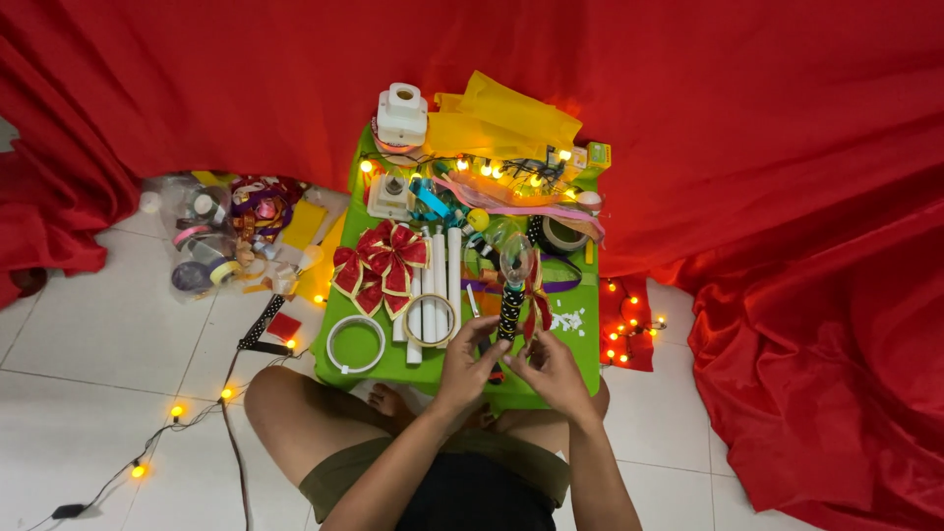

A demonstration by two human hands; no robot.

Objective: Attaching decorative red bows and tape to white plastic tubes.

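Polka-dotted tube [510,310], black with pale spots, stands upright over the near right part of the green worktop [580,354], a clear bulb-like piece [516,260] on its top and a red ribbon [537,307] hanging beside it; the left hand [470,362] and the right hand [547,369] meet at its lower end, fingers closed about the base, close together and nearly touching; left of them on the worktop lie white tubes [440,280] in a row, a tape ring [430,320] across them, a white ring [355,343] at the near left corner, and a red bow with gold edging [382,265]; at the far edge sit a white device [402,114] and yellow sheets [506,120], with small lit bulbs [489,169] strung between; a red cloth [767,147] drapes behind and to the right; on the tiled floor [98,334] at left lies a clear bag of ribbon rolls [211,236].
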